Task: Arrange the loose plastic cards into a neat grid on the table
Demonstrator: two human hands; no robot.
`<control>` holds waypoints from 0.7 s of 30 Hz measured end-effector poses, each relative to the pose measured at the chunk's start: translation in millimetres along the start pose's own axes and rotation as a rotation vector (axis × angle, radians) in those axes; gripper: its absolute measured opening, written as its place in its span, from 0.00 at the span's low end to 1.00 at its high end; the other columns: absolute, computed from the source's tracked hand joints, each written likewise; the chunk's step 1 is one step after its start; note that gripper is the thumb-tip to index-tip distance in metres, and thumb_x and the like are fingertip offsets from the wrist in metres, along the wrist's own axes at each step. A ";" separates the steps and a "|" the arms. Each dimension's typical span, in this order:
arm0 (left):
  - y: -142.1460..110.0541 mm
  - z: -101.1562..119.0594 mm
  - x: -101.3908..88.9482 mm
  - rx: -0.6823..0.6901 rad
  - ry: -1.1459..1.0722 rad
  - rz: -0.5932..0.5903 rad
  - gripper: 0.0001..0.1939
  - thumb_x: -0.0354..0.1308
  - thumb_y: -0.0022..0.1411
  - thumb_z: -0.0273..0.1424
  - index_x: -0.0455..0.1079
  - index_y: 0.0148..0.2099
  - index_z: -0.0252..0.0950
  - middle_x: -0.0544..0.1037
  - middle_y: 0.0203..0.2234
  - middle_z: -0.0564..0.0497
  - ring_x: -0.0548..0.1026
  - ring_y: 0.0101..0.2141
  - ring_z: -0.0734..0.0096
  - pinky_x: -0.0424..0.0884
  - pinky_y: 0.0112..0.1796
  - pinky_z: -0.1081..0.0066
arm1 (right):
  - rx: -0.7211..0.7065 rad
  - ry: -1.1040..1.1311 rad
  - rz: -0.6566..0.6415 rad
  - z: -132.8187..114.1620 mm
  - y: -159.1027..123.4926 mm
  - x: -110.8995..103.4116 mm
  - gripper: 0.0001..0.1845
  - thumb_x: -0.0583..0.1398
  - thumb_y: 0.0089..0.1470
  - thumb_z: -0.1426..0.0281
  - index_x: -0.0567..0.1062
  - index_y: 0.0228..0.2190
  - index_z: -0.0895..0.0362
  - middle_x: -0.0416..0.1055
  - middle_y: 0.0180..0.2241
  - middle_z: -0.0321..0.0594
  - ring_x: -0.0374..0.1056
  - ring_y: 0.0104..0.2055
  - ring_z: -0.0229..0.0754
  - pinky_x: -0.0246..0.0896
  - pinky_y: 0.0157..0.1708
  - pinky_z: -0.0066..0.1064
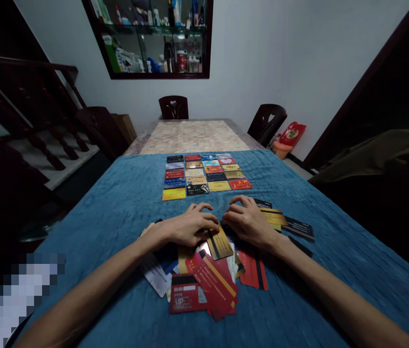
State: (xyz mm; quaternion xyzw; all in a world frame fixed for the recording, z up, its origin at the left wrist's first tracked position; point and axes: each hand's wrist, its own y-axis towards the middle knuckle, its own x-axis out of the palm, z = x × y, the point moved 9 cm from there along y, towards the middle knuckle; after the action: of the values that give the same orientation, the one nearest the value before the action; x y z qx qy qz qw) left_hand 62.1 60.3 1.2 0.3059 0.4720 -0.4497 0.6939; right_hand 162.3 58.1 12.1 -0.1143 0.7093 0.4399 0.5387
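Note:
In the head view a loose pile of plastic cards lies on the blue cloth in front of me. My left hand (194, 225) bends over the pile's upper part, its fingers closed at the top edge of a gold card (220, 245) with a dark stripe; the thumb is hidden. Close by, my right hand (247, 221) rests palm down over the cards with its fingers bent and somewhat apart, and no card shows in it. Red cards (216, 285) overlap below the gold one. Black and gold cards (297, 227) spread out beyond my right wrist.
Farther up the blue cloth (117, 193), several cards lie face up in a grid of rows, including a yellow card (174, 194) at its near left corner. Beyond stands the table's patterned far end (197, 135), with dark chairs (268, 123) around it.

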 end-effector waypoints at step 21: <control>0.8 -6.5 -0.9 -0.079 0.129 0.088 0.05 0.60 0.61 0.30 0.71 0.39 0.35 0.76 0.46 0.43 0.63 0.57 0.50 0.63 0.54 0.52 | -0.033 0.085 -0.176 -27.6 -2.4 8.2 0.21 0.57 0.61 0.51 0.78 0.40 0.55 0.77 0.40 0.45 0.64 0.46 0.50 0.50 0.48 0.46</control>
State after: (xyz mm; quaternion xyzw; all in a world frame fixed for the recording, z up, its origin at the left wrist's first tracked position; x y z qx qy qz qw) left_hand 60.2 66.5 -0.4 0.3267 0.5193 -0.3791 0.6927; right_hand 142.4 38.6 4.8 -0.2039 0.7113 0.3973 0.5428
